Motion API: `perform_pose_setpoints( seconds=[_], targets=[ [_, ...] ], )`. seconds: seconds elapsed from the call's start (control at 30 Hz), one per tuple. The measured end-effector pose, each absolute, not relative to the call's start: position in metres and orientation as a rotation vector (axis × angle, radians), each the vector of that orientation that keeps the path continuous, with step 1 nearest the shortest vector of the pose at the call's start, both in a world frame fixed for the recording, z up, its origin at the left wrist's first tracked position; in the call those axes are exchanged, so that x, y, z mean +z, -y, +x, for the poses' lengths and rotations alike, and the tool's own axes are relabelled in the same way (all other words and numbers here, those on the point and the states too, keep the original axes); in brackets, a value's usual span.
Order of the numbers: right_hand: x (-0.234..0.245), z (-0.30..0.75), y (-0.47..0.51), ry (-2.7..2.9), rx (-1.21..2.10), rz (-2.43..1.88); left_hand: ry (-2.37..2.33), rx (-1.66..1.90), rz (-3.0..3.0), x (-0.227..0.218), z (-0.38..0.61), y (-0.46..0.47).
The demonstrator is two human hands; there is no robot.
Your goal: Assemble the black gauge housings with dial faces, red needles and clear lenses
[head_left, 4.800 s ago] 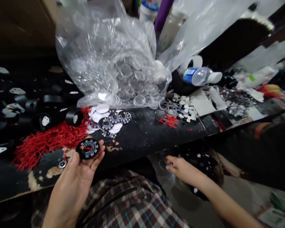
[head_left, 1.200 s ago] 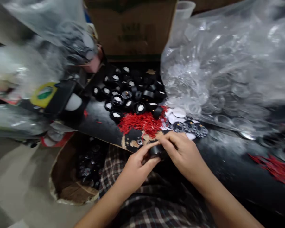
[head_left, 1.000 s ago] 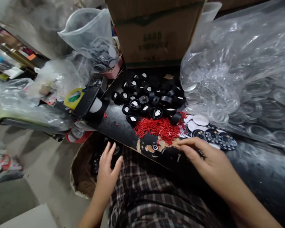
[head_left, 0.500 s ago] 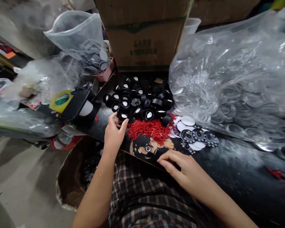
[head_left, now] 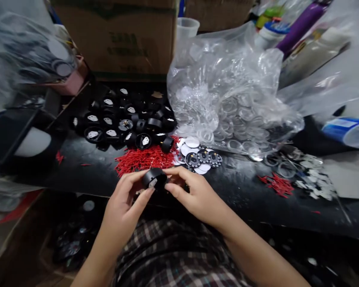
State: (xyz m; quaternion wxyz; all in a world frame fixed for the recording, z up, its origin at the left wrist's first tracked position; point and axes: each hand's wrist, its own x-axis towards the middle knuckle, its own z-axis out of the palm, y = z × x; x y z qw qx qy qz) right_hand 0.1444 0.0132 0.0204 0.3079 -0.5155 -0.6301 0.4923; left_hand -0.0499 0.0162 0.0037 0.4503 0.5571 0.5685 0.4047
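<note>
Since the earlier frame, a black case (head_left: pixel 154 177) has come up between both hands above the bench (head_left: pixel 236 195), near its edge. The left hand (head_left: pixel 121 201) pinches it, thumb against fingers; the right hand (head_left: pixel 194 195) curls at its right side, grip unclear. A thumb slip could drop it; a far-side bump might scatter the red slivers (head_left: pixel 146 157) or printed discs (head_left: pixel 203 156).

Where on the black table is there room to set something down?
The widest bare patch of table lies between the dials and the small red pile, in front of the clear bag. A smaller one, with a red scrap on it, lies left of the big red pile. Black cups crowd behind that pile; in front, the hands hold another cup.
</note>
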Motion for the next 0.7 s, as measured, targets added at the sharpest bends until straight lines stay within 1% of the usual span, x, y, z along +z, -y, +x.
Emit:
perform_pose_setpoints(
  seconds=[0.07,0.1,0.17,0.23,0.3,0.43,0.5,0.6,0.7],
  targets=[
    [0.02,0.16,-0.018,1.733,1.242,-1.383,-1.29,1.091,1.021,-0.001,-0.039,-0.006],
    [0.019,0.169,-0.021,1.768,1.142,-1.455,-1.23,1.12,0.848,-0.004,-0.035,-0.004],
    [0.012,0.19,-0.029,1.806,0.804,-1.711,-1.108,1.105,0.583,-0.007,-0.029,-0.003],
    [0.002,0.207,-0.039,1.835,0.492,-1.965,-1.016,1.019,0.418,-0.007,-0.025,-0.004],
    [-0.008,0.217,-0.048,1.875,0.364,-2.084,-0.958,0.959,0.323,-0.005,-0.021,-0.005],
    [-0.013,0.219,-0.048,1.849,0.378,-1.983,-0.894,0.954,0.237,-0.004,-0.011,-0.004],
    [-0.009,0.214,-0.041,1.77,0.448,-1.875,-0.877,0.973,0.239,-0.005,-0.006,-0.003],
    [0.003,0.199,-0.028,1.71,0.685,-1.688,-0.853,1.087,0.367,-0.005,0.003,-0.002],
    [0.01,0.181,-0.018,1.666,1.041,-1.523,-0.823,1.141,0.525,-0.004,0.011,0.0]
  ],
)
